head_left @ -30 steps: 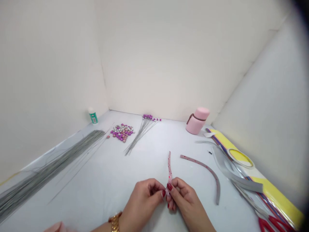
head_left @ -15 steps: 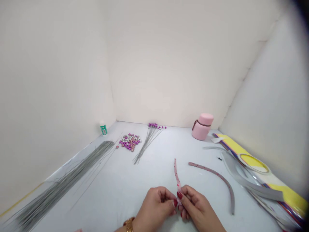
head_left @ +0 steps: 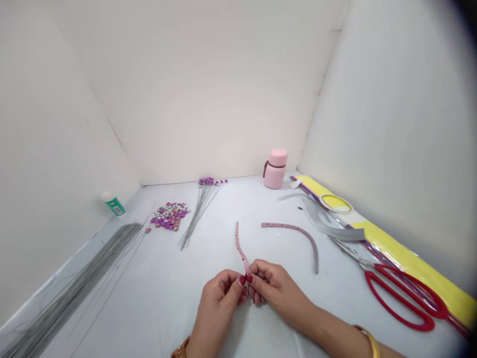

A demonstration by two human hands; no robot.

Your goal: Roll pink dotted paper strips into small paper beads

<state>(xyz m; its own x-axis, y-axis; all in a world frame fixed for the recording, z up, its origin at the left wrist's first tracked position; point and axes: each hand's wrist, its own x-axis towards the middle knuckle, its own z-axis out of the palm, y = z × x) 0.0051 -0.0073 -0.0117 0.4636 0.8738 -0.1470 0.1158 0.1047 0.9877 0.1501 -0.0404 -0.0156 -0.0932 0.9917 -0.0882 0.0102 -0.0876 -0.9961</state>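
Surface point(head_left: 167, 288): white, pale walls point(head_left: 223, 99) rising at its far, left and right edges.
Speckled strip point(head_left: 238, 243): pink, between your hands toward the near edge, free end pointing to the far edge.
Left hand point(head_left: 219, 303): your grip pinched, fingertips closed on the speckled strip's near end.
Right hand point(head_left: 275, 284): your grip likewise pinched on that end, thumb on top.
Curved strip point(head_left: 300, 230): beyond your right hand, toward the right edge.
Wire bundle point(head_left: 85, 283): along the left edge.
Scissors point(head_left: 400, 272): red-handled, along the right edge.

Bright, diffuse light, soft shadows on the tabletop point(head_left: 167, 278), dark blurred right edge
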